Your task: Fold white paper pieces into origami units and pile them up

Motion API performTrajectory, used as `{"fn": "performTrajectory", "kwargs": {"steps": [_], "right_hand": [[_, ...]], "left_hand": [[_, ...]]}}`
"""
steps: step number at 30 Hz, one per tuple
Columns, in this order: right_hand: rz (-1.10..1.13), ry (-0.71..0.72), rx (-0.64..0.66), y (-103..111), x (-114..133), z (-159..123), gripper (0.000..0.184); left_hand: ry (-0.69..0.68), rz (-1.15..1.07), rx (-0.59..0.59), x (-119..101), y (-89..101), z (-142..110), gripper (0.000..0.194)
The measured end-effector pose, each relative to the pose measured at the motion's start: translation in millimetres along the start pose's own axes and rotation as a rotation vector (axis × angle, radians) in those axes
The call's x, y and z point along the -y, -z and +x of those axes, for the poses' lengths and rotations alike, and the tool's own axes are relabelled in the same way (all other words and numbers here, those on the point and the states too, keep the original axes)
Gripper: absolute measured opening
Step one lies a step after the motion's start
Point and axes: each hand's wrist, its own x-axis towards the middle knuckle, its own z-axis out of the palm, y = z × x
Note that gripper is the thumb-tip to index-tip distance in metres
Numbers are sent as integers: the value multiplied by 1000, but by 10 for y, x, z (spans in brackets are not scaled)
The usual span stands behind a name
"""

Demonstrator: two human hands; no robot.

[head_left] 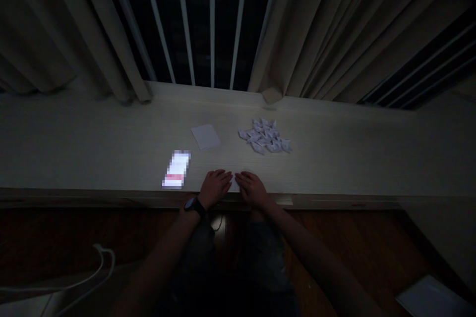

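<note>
Close to the front edge of the pale sill, a small piece of white paper (pixel 234 186) lies between my two hands, mostly covered by them. My left hand (pixel 216 186), with a dark watch on its wrist, is closed on the paper's left side, fingers together. From the right, my right hand (pixel 251 188) holds the other side the same way, its fingertips near those of the left. How the paper is folded cannot be made out in the dim light. Beyond my hands lie a pile of folded white paper pieces (pixel 265 135) and a flat stack of square paper (pixel 206 136).
A lit phone (pixel 176 169), its screen blurred out, rests left of my hands on the sill (pixel 92 148). Curtains (pixel 316 29) hang on both sides of a barred window (pixel 211 25). A white cable (pixel 100 262) is at lower left.
</note>
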Motion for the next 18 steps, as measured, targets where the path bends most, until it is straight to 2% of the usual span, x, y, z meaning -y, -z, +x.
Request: {"fn": "performTrajectory", "kwargs": {"steps": [5, 18], "right_hand": [[11, 3, -12, -21, 4, -5, 47], [56, 20, -51, -46, -5, -30, 47]], "left_hand": [[-9, 11, -5, -19, 60, -39, 34], [-60, 45, 10, -32, 64, -24, 30]]}}
